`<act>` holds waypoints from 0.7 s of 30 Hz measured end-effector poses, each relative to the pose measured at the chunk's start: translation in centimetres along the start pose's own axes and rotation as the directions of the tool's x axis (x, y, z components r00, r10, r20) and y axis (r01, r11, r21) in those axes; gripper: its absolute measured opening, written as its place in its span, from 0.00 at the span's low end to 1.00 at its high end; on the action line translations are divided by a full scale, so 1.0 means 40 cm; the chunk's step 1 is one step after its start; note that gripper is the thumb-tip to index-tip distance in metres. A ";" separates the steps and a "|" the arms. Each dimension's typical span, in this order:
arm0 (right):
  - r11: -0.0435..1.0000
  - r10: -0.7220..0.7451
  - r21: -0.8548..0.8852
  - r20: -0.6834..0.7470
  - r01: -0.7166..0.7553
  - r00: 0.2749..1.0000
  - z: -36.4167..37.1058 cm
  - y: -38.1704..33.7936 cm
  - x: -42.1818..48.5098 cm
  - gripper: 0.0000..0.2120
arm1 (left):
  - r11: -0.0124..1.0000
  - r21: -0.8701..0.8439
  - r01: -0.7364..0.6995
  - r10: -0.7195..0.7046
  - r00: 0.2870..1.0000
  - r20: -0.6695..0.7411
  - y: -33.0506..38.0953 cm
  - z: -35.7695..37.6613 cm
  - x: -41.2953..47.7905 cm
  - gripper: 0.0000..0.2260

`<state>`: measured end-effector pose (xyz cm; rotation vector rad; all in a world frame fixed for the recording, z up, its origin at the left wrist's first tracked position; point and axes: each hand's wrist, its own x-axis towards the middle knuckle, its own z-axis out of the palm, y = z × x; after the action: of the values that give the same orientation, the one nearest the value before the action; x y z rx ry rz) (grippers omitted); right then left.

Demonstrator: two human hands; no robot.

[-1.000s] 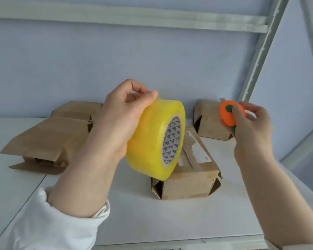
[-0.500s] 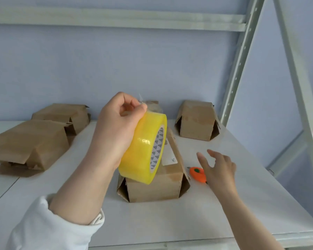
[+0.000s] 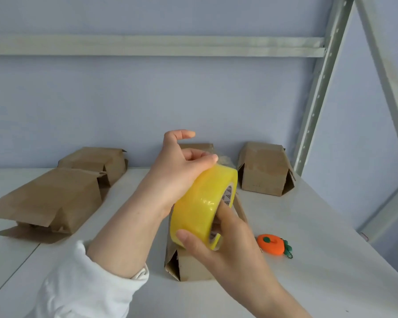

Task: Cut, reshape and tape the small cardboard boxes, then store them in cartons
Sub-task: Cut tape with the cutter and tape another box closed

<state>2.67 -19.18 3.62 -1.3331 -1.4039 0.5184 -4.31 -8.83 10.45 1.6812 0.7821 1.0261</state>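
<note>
Your right grip (image 3: 225,246), off the orange carrot-shaped cutter (image 3: 271,245), now steadies the yellow tape roll (image 3: 198,203); left grip (image 3: 177,173) pinches its loose end.

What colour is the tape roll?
Translucent yellow; the tape roll shows best in the head view.

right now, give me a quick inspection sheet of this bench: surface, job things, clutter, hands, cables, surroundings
surface: white table, with a seam down its left part.
job's things: yellow tape roll held above a small cardboard box; four more boxes stand behind and to the left; orange cutter lies on the table right of the box; no carton seen.
clutter: nothing seen.
grippers: left hand pinches the tape end at the roll's top; right hand holds its lower edge, fingers in the core.
cables: nothing seen.
surroundings: grey shelf upright at the right, blue wall behind.
</note>
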 end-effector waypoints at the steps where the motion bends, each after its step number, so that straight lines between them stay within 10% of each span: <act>1: 1.000 0.004 0.015 0.021 -0.004 1.000 -0.004 0.002 0.005 0.16 | 1.000 0.022 -0.002 0.001 0.999 0.042 0.002 -0.007 0.008 0.17; 11: 0.962 0.041 -0.274 0.100 -0.012 0.994 -0.030 0.056 0.035 0.23 | 0.979 0.060 -0.196 0.175 0.951 0.256 -0.032 -0.034 0.129 0.05; 21: 0.952 0.273 0.230 -0.341 -0.201 0.900 -0.032 -0.024 0.060 0.40 | 0.977 -0.202 -0.072 0.088 0.993 0.072 -0.129 -0.020 0.255 0.05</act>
<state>3.89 -17.76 5.82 -1.3704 -0.8653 0.5161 -0.74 1.88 8.46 1.5812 0.5436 1.0490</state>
